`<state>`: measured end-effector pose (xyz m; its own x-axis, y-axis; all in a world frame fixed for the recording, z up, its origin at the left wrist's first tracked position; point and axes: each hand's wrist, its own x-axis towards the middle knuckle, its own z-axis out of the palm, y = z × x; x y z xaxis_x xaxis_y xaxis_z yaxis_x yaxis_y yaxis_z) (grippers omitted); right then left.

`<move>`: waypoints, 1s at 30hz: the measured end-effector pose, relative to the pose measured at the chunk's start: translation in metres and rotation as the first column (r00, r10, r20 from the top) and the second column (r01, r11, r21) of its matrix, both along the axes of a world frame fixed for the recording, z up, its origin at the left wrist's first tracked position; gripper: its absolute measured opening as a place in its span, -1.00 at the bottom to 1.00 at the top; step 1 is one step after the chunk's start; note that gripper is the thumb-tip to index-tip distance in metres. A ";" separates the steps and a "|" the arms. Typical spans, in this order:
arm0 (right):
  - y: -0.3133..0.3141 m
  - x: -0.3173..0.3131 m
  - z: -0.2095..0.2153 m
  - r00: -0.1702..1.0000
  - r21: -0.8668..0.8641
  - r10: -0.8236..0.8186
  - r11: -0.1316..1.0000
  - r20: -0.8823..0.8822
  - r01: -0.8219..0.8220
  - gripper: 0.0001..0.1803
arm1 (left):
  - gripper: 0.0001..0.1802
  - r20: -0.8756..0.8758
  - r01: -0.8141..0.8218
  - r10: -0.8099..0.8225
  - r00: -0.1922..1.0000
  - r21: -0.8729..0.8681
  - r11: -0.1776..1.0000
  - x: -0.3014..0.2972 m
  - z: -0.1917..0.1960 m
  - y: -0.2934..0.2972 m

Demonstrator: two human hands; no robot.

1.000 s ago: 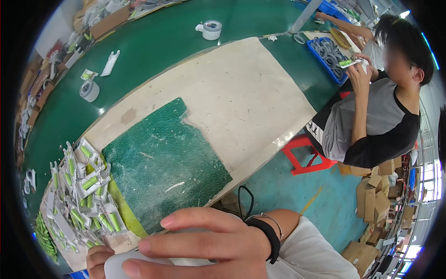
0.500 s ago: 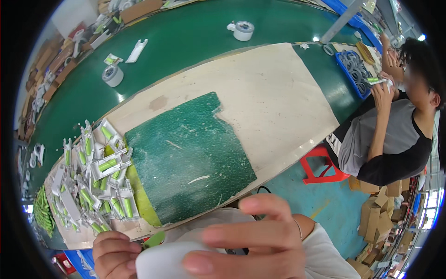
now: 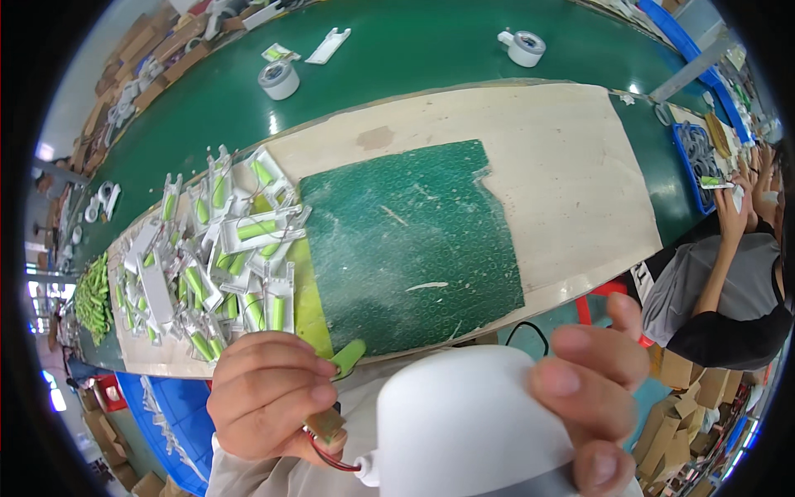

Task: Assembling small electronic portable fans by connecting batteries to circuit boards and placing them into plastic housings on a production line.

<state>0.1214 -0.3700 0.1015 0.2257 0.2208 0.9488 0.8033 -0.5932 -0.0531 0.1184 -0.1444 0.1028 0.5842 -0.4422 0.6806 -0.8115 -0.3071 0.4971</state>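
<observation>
Housing (image 3: 464, 406) before the green mat (image 3: 414, 257), wired to a board in the left hand

The white housing was at the near side of the mat, in front of the person. Red and black wires (image 3: 330, 457) ran from it to a small circuit board (image 3: 325, 424), which the left hand (image 3: 269, 393) pinched near the mat's near left corner. A green tab (image 3: 349, 358) showed just past those fingers. The right hand (image 3: 592, 381) had its fingers spread wide and curved at the housing's right side; whether they gripped it could not be told.

Left of the mat lay a pile of white holders (image 3: 288, 286), many with green cylinders (image 3: 256, 229) seated in them. Farther left was a heap of green pieces (image 3: 95, 302). A blue bin (image 3: 186, 406), lower and left of the mat, showed white strips that seemed to lie inside. Well right of the mat, a blue tray (image 3: 682, 157) held grey rings (image 3: 697, 153). Cardboard boxes (image 3: 182, 60) stood beyond the mat's far left, with white parts among them.
</observation>
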 end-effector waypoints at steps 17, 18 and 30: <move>-0.002 -0.003 0.005 0.812 -0.261 -0.229 0.960 -0.538 0.098 0.00 | -0.77 -0.197 -0.151 0.154 0.968 0.033 0.988 0.016 -0.036 -0.005; -0.002 -0.001 0.002 0.811 -0.262 -0.230 0.960 -0.537 0.098 0.00 | -0.77 -0.198 -0.150 0.154 0.968 0.031 0.988 0.016 -0.037 -0.006; -0.001 0.004 -0.011 0.850 -0.181 -0.149 0.981 -0.505 0.065 0.02 | -0.78 -0.220 -0.156 0.152 0.964 -0.002 0.988 0.016 -0.042 -0.007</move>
<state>0.1254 -0.3709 0.0909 0.7020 0.2979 0.6469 0.6168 -0.7085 -0.3431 0.1345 -0.1513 0.0604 0.7798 -0.3232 0.5361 -0.6260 -0.4083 0.6644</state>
